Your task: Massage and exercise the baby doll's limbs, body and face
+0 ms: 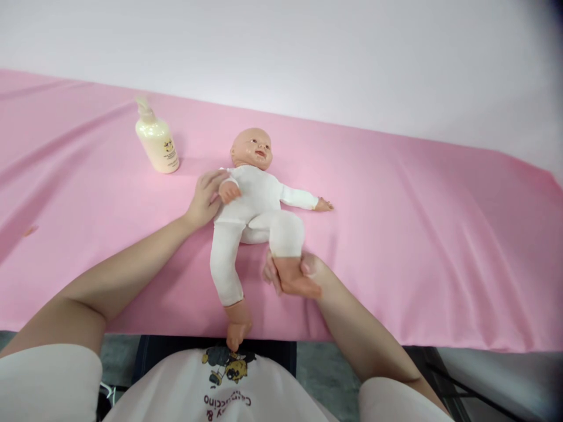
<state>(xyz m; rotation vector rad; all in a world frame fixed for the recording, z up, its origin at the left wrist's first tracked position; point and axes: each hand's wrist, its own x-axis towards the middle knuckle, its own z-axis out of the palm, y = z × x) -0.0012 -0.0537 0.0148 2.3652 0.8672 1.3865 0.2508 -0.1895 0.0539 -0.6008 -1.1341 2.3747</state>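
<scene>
A baby doll (253,205) in a white suit lies on its back on the pink cloth (417,234), head away from me. My left hand (203,198) rests against the doll's side and holds its near arm by the shoulder. My right hand (303,275) grips the doll's foot and ankle, with that leg bent up at the knee. The doll's other leg stretches toward me, its foot hanging over the table's front edge.
A cream pump bottle (157,139) stands upright on the cloth, left of the doll's head. A pale wall rises behind the table. Dark floor and a frame show below the front edge.
</scene>
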